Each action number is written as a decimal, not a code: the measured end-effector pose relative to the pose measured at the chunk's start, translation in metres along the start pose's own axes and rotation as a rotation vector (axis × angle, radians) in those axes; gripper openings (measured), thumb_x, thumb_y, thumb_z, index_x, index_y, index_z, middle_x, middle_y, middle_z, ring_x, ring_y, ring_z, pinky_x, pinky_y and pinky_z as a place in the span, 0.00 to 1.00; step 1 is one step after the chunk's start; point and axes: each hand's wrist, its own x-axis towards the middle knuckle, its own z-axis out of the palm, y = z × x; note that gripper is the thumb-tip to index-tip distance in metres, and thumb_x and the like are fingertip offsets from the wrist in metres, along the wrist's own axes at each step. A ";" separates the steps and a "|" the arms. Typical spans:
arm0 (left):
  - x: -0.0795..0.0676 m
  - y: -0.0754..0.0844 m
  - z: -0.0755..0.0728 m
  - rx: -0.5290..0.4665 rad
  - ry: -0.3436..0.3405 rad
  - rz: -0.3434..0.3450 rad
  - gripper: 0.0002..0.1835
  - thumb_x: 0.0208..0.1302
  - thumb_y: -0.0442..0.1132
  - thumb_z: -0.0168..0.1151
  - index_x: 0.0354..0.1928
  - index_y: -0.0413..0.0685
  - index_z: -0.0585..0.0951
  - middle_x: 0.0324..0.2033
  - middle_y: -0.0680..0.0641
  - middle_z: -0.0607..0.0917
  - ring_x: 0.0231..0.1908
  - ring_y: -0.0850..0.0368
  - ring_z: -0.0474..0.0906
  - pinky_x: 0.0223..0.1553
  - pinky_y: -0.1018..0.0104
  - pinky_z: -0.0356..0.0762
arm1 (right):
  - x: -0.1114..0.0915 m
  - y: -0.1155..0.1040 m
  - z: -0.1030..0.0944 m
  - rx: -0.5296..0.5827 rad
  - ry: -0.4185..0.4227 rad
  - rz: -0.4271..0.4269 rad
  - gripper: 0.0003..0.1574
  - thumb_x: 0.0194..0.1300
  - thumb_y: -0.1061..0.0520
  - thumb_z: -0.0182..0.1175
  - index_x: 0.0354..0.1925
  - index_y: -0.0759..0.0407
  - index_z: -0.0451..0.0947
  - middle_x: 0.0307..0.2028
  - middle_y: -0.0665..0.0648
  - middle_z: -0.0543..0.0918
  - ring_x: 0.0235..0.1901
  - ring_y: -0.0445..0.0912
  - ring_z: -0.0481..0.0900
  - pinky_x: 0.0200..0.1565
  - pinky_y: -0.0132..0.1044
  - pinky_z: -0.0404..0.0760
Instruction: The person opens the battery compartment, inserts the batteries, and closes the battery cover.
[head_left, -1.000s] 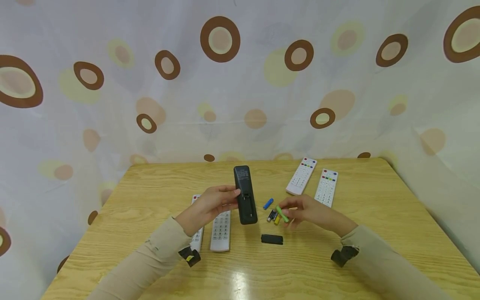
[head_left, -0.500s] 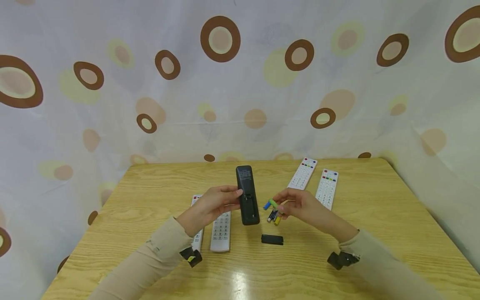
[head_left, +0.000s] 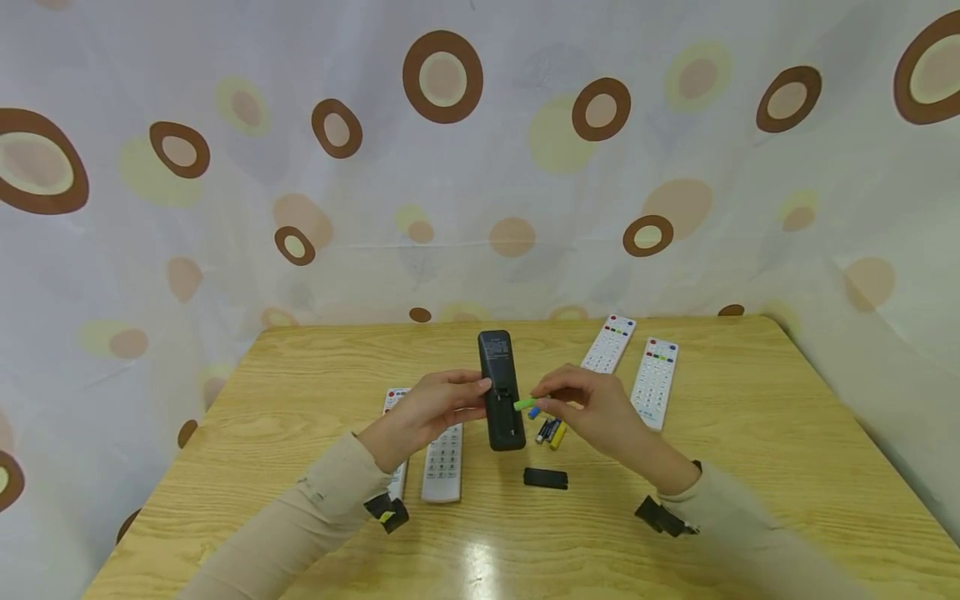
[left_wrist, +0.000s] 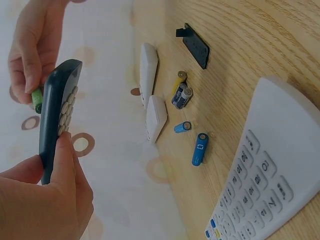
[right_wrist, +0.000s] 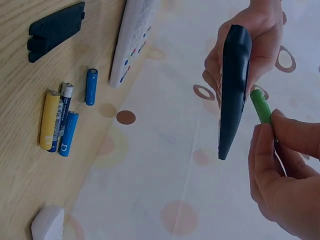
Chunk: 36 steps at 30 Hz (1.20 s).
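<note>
Head view: left hand (head_left: pixel 426 415) grips one black remote (head_left: pixel 499 379), back slot (head_left: pixel 508 418) uncovered; right hand (head_left: pixel 597 411) pinches one green battery (head_left: pixel 523 405); white remotes (head_left: pixel 442 467): two near each.

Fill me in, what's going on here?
A person's left grip holds a black remote, its back showing in the head view and its battery bay uncovered. The right grip pinches a green battery close to that bay, not yet seated. Five loose batteries and a black cover lie on the table nearby, along with four white remotes, two to each side.
</note>
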 end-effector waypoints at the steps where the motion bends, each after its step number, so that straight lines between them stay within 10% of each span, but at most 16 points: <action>1: 0.000 0.000 0.000 0.002 0.000 -0.001 0.25 0.69 0.34 0.58 0.65 0.34 0.68 0.55 0.36 0.77 0.48 0.50 0.79 0.54 0.57 0.76 | -0.001 -0.001 0.002 -0.004 0.012 -0.011 0.07 0.60 0.66 0.65 0.39 0.62 0.83 0.37 0.55 0.83 0.37 0.42 0.82 0.41 0.33 0.83; 13: 0.001 -0.001 0.002 0.024 -0.031 0.003 0.24 0.69 0.35 0.58 0.64 0.35 0.69 0.53 0.38 0.78 0.44 0.53 0.79 0.54 0.57 0.76 | -0.004 -0.004 0.031 -0.254 0.137 -0.354 0.13 0.49 0.73 0.70 0.34 0.62 0.83 0.35 0.53 0.81 0.32 0.44 0.81 0.35 0.23 0.79; 36: 0.001 -0.003 0.000 -0.045 -0.050 0.009 0.27 0.70 0.34 0.56 0.67 0.32 0.63 0.56 0.34 0.75 0.46 0.54 0.79 0.54 0.61 0.77 | -0.016 -0.006 0.044 -0.437 0.093 -0.332 0.17 0.52 0.66 0.71 0.43 0.65 0.82 0.46 0.58 0.83 0.46 0.50 0.75 0.41 0.40 0.80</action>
